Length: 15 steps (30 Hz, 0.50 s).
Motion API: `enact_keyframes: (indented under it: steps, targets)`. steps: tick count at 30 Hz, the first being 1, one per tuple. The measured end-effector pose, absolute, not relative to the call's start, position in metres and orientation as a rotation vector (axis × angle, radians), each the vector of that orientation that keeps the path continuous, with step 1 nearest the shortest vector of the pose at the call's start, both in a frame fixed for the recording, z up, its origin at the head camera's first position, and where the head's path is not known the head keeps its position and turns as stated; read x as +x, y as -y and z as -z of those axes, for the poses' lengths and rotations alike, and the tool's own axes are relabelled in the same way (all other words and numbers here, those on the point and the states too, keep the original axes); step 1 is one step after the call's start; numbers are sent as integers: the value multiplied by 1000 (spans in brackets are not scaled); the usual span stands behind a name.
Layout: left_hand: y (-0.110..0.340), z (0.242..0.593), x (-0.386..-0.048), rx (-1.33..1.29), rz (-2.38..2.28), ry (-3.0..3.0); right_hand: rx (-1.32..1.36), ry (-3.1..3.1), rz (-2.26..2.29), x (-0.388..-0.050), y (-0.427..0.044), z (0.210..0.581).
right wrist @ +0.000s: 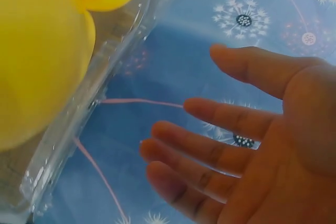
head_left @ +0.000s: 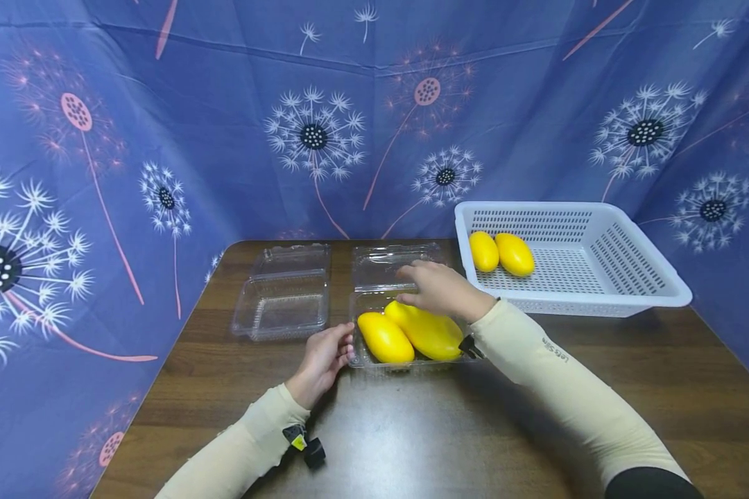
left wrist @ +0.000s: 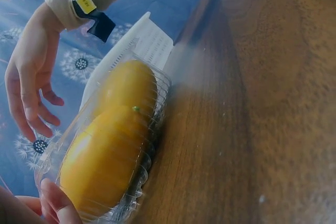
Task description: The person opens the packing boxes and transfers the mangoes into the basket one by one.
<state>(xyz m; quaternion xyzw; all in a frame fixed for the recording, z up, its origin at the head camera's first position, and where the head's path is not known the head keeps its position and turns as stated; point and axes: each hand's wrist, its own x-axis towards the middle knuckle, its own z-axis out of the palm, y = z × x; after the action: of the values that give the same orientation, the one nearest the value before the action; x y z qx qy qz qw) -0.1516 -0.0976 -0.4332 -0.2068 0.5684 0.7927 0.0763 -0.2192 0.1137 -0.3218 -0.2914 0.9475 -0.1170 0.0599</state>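
Two yellow mangoes lie side by side in the near tray of a clear plastic clamshell container, whose lid is folded back behind it. With thumb and fingertips, my left hand holds the container's left rim; the thumb shows at that rim in the left wrist view. Above the mangoes and the lid hinge hovers my right hand, fingers spread and holding nothing. In the right wrist view this hand is apart from the container, palm visible.
A second clear clamshell container, lid folded back, stands to the left. At the back right, a white slotted basket holds two more mangoes at its left end. A patterned blue cloth hangs behind the wooden table.
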Motion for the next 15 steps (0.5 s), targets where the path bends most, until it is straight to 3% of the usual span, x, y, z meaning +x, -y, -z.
enact_keyframes:
  steps: [15]
  targets:
    - [98, 433, -152, -622, -2383, -1699, -882, -2815, 411, -203, -107, 335]
